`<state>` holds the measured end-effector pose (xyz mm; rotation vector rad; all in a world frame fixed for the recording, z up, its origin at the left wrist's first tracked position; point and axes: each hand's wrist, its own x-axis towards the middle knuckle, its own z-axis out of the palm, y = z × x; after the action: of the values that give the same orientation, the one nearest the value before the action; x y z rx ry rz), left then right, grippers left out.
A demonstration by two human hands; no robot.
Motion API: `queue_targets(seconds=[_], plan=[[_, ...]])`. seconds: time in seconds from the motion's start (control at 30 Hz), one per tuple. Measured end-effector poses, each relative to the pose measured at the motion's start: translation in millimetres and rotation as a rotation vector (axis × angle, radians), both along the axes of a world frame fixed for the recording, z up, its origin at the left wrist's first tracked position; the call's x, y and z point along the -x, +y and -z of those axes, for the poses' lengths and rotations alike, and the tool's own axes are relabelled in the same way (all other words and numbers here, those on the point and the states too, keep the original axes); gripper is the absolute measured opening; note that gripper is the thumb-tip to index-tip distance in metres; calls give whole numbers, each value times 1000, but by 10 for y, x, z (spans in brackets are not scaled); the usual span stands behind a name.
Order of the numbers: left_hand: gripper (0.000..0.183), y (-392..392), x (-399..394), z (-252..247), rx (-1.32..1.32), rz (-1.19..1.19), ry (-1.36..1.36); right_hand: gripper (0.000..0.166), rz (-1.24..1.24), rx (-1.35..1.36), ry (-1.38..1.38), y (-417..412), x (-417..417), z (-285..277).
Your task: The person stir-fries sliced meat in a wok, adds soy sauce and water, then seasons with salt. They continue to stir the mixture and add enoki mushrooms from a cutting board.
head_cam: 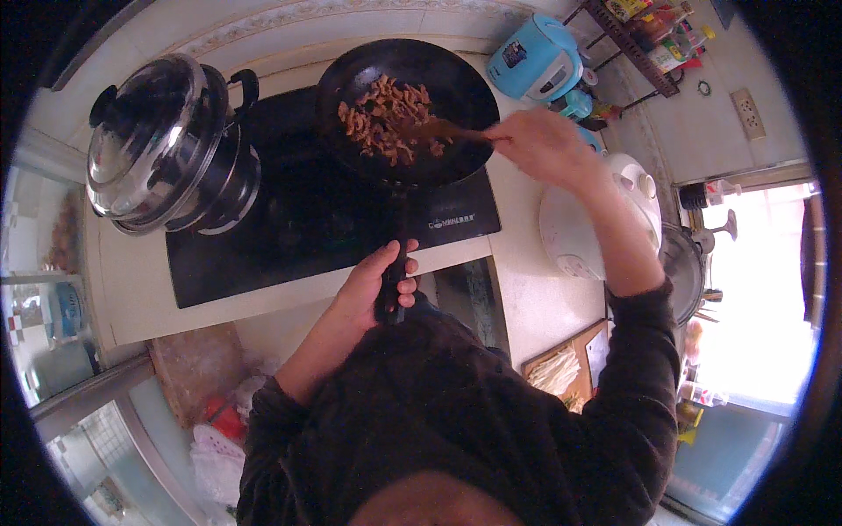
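Note:
A black wok (470, 98) sits on the right part of a black glass cooktop (283, 243). Browned pieces of what looks like meat (385, 112) lie in it, heaped toward the left of the pan. My left hand (378, 279) is wrapped around the wok's black handle (396, 269), which points back at my body. Over the wok's right rim, my right hand (543, 144) grips a brown spatula (454, 129), probably wooden. The spatula's blade rests among the pieces and is blurred, as is the hand.
Left of the wok stands a lidded steel pot (154, 144). A blue electric kettle (536, 56) is behind my right hand, below a rack of bottles (658, 39). A white appliance (569, 230) sits under my right forearm. Pale strips (556, 371) lie on a cutting board (579, 345).

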<state>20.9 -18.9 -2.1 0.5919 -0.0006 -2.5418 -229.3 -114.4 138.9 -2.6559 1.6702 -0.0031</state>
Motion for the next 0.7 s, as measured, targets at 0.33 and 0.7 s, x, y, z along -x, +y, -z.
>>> queue_targets(seconds=[0.33,0.7], plan=[[35,-3,18,-32,-11,17,-42,19,129,76,54,-512,-141,363],[35,0,5,-43,2,-5,-56,26,172,-115,-120,-775,-163,272]])
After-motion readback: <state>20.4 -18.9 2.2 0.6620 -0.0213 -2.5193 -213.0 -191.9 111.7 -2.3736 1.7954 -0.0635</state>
